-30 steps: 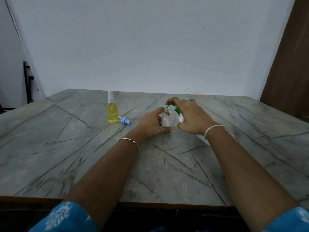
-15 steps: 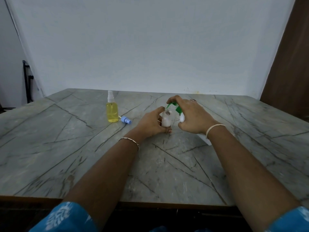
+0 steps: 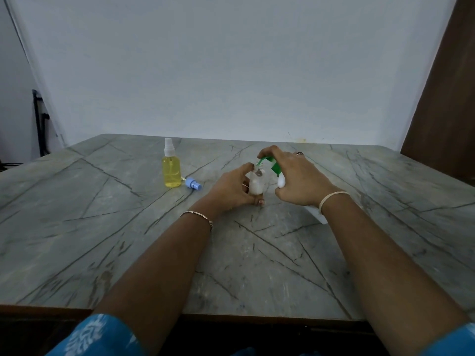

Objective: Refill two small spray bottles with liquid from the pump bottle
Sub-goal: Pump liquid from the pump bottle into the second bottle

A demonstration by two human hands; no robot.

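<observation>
Staged recording corner: white backdrop (image 3: 231, 68), marble-look table (image 3: 77, 227), brown door (image 3: 447, 98).

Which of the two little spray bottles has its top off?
The clear bottle that the left hand holds: its neck is open. The yellow bottle stands apart with its white sprayer on.

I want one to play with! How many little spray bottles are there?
2. The yellow spray bottle stands capped at the left. The clear spray bottle is uncapped, gripped by the left hand. Others may be hidden.
</observation>
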